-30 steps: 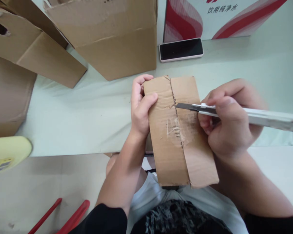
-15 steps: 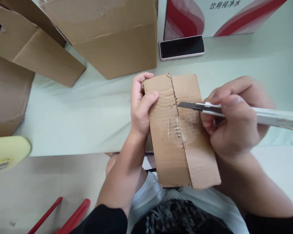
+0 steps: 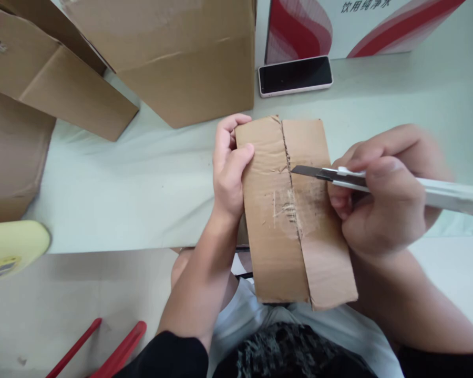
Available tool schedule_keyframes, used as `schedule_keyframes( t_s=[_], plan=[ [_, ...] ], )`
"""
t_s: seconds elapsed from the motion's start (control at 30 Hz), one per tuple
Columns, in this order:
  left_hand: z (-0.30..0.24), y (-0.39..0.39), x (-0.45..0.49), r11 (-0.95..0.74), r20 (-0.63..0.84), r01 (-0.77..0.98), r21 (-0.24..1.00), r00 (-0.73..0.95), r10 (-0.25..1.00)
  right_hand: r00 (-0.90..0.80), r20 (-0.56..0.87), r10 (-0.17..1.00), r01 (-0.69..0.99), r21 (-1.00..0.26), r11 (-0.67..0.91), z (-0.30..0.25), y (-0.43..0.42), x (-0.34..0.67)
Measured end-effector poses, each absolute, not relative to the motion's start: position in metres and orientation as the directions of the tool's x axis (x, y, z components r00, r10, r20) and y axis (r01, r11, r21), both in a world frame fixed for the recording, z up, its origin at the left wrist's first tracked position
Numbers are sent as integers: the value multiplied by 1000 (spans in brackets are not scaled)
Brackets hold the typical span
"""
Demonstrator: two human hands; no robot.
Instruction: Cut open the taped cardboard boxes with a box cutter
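A small brown cardboard box [image 3: 276,252] rests against my lap and the table edge, its two top flaps meeting at a ragged taped seam. My left hand [image 3: 228,168] grips the box's upper left side, thumb pressed on the top flap. My right hand [image 3: 382,205] is closed around a white utility knife [image 3: 418,188]. The knife's bare blade tip touches the seam about a third of the way down from the far end.
Large cardboard boxes [image 3: 181,63] stand at the back left on the pale table [image 3: 122,184]. A dark phone [image 3: 295,75] lies beyond the small box, before a red-and-white carton [image 3: 299,26]. A yellow object [image 3: 11,247] and red handles [image 3: 114,349] sit lower left.
The knife, my right hand and the box have shifted slightly to the right. The blade tip stays at the seam. My left hand keeps its grip.
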State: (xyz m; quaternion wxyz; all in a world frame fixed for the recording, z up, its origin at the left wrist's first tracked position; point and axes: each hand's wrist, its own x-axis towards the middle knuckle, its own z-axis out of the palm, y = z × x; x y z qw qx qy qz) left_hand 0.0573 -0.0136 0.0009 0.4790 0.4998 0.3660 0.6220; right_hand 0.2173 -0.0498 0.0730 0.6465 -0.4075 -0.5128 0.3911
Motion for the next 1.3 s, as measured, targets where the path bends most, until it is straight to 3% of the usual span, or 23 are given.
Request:
schedule_keyframes(
  t_s=[0.43, 1.3],
  plan=[
    [-5, -14, 56, -290, 284, -207, 934, -56, 957, 147, 400, 905, -100, -904, 416, 70, -46, 218],
    [6, -17, 53, -213, 198, -254, 943, -85, 977, -11, 438, 899, 127, -891, 435, 62, -52, 232]
  ],
)
